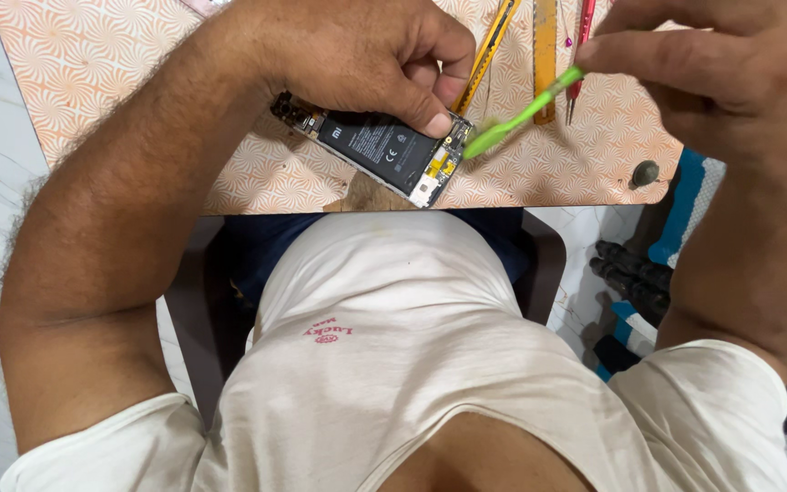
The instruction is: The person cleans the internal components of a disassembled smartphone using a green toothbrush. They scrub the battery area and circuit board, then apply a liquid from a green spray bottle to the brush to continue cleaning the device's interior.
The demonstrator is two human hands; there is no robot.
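The opened phone (377, 148) lies on the patterned board (93, 64), its long axis slanting from upper left to lower right. The left hand (357, 50) clamps it from above, thumb on the battery. The right hand (730, 73) pinches a green brush (521, 114) (bristles at the phone's lower end). Tools (544, 46) beyond are partly cut off.

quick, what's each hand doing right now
Left hand: closed on the opened phone.
Right hand: closed on a green brush.
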